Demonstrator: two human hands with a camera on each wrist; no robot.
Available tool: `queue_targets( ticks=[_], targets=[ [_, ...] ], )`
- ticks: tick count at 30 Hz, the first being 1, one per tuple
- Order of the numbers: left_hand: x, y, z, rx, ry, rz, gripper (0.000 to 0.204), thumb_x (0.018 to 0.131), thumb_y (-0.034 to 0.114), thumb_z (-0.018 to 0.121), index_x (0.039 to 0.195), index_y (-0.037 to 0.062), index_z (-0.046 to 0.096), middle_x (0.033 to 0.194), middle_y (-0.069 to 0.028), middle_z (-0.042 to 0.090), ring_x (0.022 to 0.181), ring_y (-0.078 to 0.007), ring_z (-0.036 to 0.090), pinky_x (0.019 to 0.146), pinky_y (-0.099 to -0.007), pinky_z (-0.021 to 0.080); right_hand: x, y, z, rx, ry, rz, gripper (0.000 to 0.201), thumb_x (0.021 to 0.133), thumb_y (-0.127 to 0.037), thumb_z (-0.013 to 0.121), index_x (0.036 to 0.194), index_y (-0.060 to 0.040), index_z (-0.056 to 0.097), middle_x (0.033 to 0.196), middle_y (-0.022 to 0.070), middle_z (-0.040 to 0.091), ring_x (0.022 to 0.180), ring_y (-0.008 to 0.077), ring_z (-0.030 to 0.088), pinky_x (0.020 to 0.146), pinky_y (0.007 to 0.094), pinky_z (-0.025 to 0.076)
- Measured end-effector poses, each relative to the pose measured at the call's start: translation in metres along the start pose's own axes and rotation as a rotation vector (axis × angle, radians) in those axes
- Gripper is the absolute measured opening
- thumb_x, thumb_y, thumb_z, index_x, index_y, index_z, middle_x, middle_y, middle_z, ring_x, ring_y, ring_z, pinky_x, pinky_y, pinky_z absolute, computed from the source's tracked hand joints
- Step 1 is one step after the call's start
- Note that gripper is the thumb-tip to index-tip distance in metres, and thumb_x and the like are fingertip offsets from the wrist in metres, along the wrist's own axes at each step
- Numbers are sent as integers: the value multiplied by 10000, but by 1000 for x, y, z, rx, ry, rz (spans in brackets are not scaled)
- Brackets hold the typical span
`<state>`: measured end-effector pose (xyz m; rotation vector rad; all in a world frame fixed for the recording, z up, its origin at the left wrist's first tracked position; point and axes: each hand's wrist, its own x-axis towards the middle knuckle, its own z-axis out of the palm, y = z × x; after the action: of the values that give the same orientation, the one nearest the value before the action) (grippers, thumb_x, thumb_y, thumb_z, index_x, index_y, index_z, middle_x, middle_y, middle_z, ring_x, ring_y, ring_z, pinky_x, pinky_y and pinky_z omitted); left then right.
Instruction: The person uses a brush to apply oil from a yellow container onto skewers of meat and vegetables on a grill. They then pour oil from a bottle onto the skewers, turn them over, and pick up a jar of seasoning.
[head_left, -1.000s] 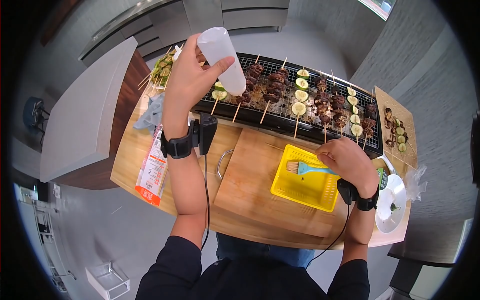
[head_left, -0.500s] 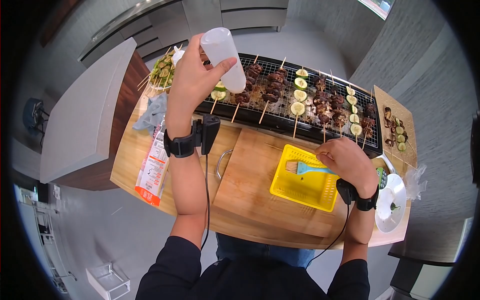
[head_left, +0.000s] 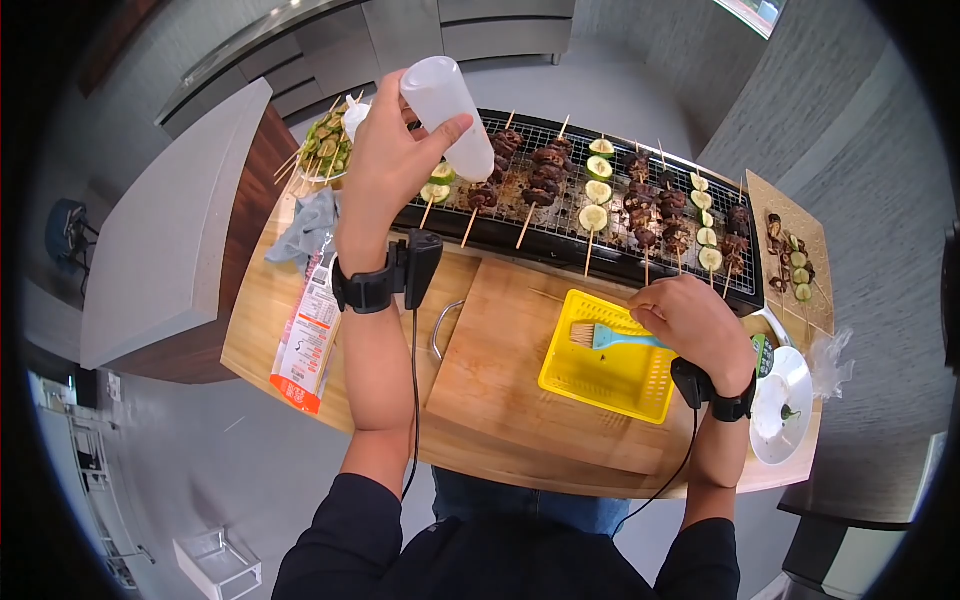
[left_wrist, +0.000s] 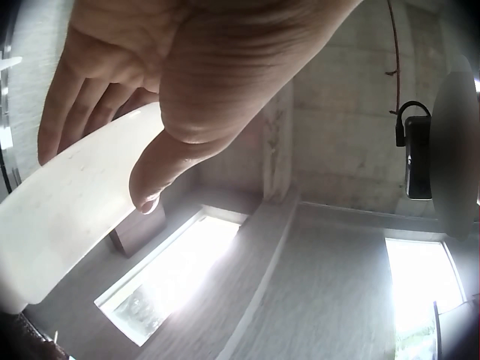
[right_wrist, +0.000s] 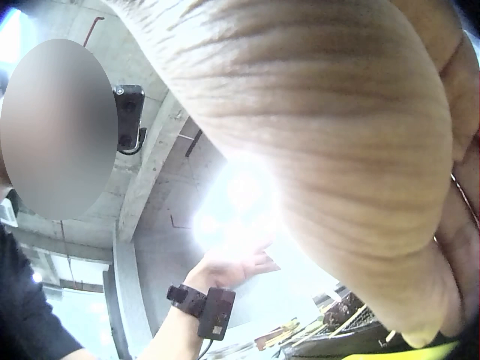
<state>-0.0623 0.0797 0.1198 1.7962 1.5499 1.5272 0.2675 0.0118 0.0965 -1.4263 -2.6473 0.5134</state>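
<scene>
My left hand [head_left: 393, 165] grips a translucent white plastic bottle [head_left: 450, 112], thumb on one side and fingers on the other. The bottle is tilted, its round end face upward and its other end over a meat skewer [head_left: 482, 197] on the black grill [head_left: 560, 247]. In the left wrist view, the bottle [left_wrist: 82, 195] lies across the fingers, beneath the thumb. My right hand [head_left: 702, 325] has bent fingers beside the skewer ends, above a yellow basket [head_left: 600, 385]. A blue-handled basting brush [head_left: 615, 337] lies there, its handle end hidden by this hand. What the right fingertips hold, I cannot tell.
Meat and zucchini skewers line the grill. A wooden cutting board [head_left: 500, 380] lies in front. Sliced-vegetable skewers [head_left: 325, 145] sit at back left, above a grey cloth [head_left: 300, 230] and a printed packet [head_left: 308, 335]. A white plate [head_left: 775, 440] stands right.
My left hand and the bottle have shifted slightly, with the bottle's lower end rising a little from the meat skewer. The right hand has stayed nearly still.
</scene>
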Motion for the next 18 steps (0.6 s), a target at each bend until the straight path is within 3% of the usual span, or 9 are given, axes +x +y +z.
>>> queue_targets(
  ticks=[7, 9, 16, 18],
  targets=[
    [-1, 7, -1, -11, 12, 2, 599, 803, 225, 787, 1259, 5, 468, 1154, -157, 647, 1109, -255, 630, 906, -352, 529, -1, -1, 0, -5, 4, 9, 147, 837, -114, 640, 906, -20, 730, 852, 168, 679, 841, 343, 650, 765, 416, 519],
    [-1, 10, -2, -55, -15, -49, 670, 800, 225, 804, 1300, -16, 430, 1222, -171, 594, 1181, -248, 573, 946, -360, 508, -1, 0, 0, -8, 3, 8, 147, 837, -113, 640, 905, -20, 730, 850, 169, 678, 840, 343, 650, 765, 416, 519],
    [1, 1, 3, -39, -6, 18, 637, 803, 189, 787, 1285, -14, 424, 1216, -185, 611, 1120, -263, 625, 934, -365, 525, -1, -1, 0, -13, 6, 8, 146, 837, -114, 639, 902, -21, 731, 841, 169, 678, 839, 342, 651, 765, 414, 520],
    [-1, 8, 2, -55, 0, -26, 630, 817, 188, 786, 1288, -16, 420, 1221, -162, 589, 1170, -244, 579, 952, -363, 509, -1, 0, 1, -15, 10, 4, 147, 836, -114, 639, 902, -21, 731, 840, 170, 677, 838, 343, 651, 766, 414, 520]
  ],
)
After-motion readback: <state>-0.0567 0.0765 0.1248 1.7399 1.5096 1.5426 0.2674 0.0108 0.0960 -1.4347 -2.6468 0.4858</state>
